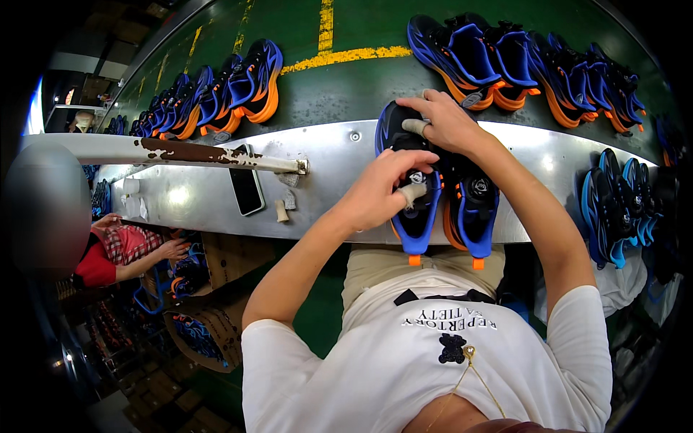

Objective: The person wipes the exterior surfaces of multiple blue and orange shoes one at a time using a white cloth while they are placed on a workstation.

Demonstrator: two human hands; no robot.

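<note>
Head view: both hands' fingers clamp a blue-and-black sneaker [415,195] with orange sole on the metal bench [332,166].

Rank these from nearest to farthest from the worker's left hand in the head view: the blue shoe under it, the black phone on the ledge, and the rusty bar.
1. Blue shoe: directly under the left hand, touching it.
2. Black phone: lying on the metal ledge, to the left.
3. Rusty bar: farther left, above the phone.

My left hand [379,191] covers the tongue of the near blue shoe [415,216]; my right hand [444,119] hides its far end. Beyond them, the row of shoes [606,86] bends into the dark rim. Co-worker's face is blurred.
</note>
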